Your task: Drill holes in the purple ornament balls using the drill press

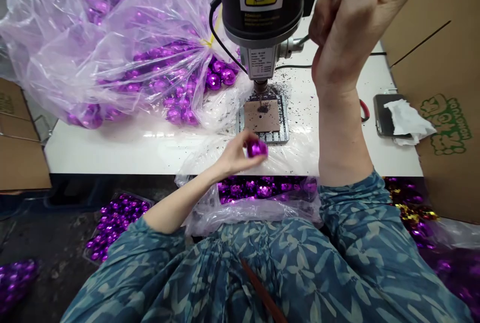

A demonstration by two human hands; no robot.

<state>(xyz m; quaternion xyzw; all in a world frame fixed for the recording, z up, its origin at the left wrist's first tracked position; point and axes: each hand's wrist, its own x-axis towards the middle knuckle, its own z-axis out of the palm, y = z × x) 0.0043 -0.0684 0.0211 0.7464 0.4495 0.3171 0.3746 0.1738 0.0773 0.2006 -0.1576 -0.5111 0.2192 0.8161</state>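
A shiny purple faceted ball (257, 148) is pinched between the thumb and fingers of my left hand (240, 155), just in front of the drill press base. My right hand (350, 18) is raised at the upper right, its fingers curled; a lever (303, 40) runs from the press toward it, but what lies inside the fist is hidden. The black drill press (262, 8) stands over a metal base (284, 135) bearing a brown board (272, 115) with a small hole and dark shavings.
Clear plastic bags (150, 73) of purple balls cover the white table's (97, 155) left side. More balls (262, 188) lie in a lined container below the front edge. A phone (386, 120) with tissue (408, 120) lies right, beside a cardboard box (450, 63).
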